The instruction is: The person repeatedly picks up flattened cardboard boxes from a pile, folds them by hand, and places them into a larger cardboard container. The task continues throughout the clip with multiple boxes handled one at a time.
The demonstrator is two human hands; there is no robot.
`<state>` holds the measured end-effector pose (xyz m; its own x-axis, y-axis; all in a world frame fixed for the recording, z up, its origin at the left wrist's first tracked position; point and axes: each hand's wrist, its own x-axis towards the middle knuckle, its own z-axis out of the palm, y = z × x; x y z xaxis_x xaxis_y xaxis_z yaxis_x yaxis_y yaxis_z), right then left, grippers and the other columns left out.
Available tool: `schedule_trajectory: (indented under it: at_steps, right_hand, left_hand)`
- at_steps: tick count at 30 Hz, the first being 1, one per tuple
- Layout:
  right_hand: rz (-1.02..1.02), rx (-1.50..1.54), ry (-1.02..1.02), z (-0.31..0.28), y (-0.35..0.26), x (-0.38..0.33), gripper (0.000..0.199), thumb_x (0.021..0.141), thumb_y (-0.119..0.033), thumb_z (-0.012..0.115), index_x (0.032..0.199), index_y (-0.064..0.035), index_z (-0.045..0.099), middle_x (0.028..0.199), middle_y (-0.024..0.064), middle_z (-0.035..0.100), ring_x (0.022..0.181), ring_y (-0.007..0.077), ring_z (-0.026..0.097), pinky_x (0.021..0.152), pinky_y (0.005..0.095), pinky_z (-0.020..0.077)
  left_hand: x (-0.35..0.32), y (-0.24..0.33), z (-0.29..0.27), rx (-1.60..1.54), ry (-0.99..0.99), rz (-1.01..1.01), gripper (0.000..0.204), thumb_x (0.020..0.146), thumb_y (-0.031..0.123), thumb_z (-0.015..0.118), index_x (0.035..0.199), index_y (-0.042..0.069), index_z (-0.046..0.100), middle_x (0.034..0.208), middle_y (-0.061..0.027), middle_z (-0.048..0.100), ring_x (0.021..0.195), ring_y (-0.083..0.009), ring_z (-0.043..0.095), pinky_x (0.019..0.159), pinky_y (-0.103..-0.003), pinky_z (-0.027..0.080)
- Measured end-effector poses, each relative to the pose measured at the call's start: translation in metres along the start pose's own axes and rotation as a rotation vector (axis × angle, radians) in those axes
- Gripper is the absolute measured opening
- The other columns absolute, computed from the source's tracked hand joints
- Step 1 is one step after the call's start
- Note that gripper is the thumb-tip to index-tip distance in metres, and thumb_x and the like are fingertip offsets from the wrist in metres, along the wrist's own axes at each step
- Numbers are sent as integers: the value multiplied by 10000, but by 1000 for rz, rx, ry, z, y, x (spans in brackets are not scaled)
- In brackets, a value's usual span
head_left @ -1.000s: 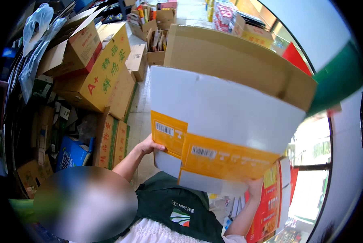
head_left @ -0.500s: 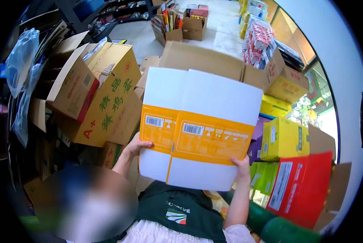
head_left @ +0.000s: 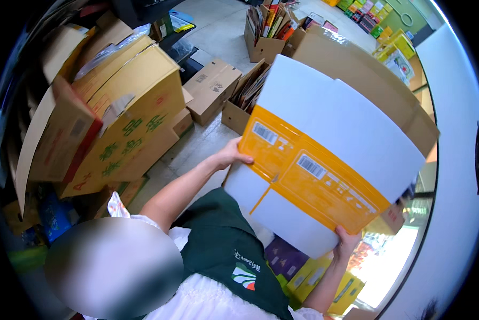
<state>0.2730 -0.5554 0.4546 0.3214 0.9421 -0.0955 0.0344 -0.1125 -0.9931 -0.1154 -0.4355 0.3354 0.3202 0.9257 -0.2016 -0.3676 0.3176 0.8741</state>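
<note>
I hold a flattened white carton with a broad orange band point(head_left: 325, 160) up in front of me, tilted down to the right. My left hand point(head_left: 233, 153) grips its left edge at the orange band. My right hand point(head_left: 347, 239) grips its lower right edge from underneath. A plain brown cardboard sheet point(head_left: 357, 69) lies behind the carton and sticks out past its top and right side. My green apron point(head_left: 223, 250) shows below the carton.
A big yellow-brown carton with green lettering point(head_left: 127, 122) stands at the left among stacked boxes. Smaller brown boxes point(head_left: 212, 88) and an open box of colourful items point(head_left: 266, 32) sit on the grey tiled floor. Yellow and purple boxes point(head_left: 303, 272) lie near my right arm.
The carton has tilted further, its right end dropping, and now sits closer and more to the right. Both hands keep their grip on its edges. The view has swung toward the floor.
</note>
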Motion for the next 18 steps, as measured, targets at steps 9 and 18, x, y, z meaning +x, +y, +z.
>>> schedule_trajectory:
  at_steps: [9,18]
  right_hand:
    - [-248,-302,167,42,-75,202,655,613,-42,771,1172,31,437,1107,110,528,989,210,529,877,313,427]
    - [-407,-775,-62,104,-88,468,402,674,-7,720,1033,18,540,859,90,615,766,136,580,719,264,463]
  left_hand:
    - [273,21,8,101,-42,-143,439,746,79,688,1148,52,512,1037,-23,576,951,-113,531,808,-251,441]
    - [389,-8,-120,30,504,-374,299,790,207,640,1060,104,560,845,-1,608,709,-87,571,618,-223,453]
